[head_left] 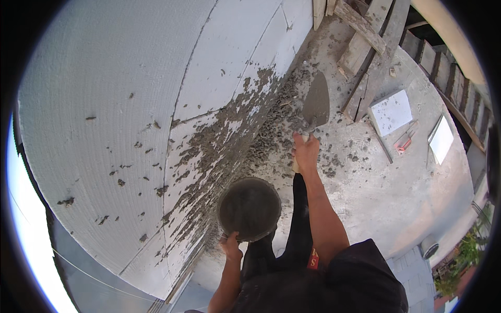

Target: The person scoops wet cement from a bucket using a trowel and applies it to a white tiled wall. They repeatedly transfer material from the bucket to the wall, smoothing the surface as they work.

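One white wall [120,62], spattered with grey mortar [214,140], concrete floor [381,193] alongside, strewn with grey crumbs [269,136], round dark bucket [249,207] beside the wall, trowel [317,101] ahead of it, blade pointing away, right hand [307,150] closed around its handle, left hand [231,245] gripping the bucket's near rim.

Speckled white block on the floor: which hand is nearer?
Right. The right hand, gripping the trowel, is below-left of the block in view; the left hand, at the bucket rim, is farther below-left.
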Motion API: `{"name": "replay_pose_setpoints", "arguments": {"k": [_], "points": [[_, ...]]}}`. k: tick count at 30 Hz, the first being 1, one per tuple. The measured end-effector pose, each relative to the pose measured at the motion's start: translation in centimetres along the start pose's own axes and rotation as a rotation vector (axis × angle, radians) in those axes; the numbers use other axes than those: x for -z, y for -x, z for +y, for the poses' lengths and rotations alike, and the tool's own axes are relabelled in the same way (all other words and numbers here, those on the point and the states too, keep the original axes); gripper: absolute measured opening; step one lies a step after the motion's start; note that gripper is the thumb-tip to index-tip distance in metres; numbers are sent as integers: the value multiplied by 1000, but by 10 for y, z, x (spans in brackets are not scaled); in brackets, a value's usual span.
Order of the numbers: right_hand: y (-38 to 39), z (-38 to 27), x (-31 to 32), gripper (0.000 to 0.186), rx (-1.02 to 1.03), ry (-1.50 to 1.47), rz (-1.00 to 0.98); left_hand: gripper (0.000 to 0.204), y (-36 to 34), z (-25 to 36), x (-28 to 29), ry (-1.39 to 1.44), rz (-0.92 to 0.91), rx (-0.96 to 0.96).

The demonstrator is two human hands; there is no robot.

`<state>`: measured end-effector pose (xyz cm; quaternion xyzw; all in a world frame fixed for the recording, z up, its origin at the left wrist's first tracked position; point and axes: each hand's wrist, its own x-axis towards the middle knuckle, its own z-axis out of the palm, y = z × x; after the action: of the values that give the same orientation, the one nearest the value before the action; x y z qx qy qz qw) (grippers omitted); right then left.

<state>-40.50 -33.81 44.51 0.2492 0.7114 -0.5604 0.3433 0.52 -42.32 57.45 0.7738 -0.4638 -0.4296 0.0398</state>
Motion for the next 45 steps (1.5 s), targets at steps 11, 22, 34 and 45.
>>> {"name": "replay_pose_setpoints", "arguments": {"k": [11, 22, 34, 45], "points": [[262, -81, 129, 18, 778, 1646, -360, 49, 79, 136, -5, -177, -376, -740], [427, 13, 67, 34, -23, 571, -802, 31, 92, 153, 103, 187, -608, -908], [495, 54, 78, 24, -27, 422, -509, 21, 58, 117, 124, 271, -607, -535], [407, 33, 160, 19, -27, -163, -233, 26, 13, 79, 102, 238, -353, -278]]}}
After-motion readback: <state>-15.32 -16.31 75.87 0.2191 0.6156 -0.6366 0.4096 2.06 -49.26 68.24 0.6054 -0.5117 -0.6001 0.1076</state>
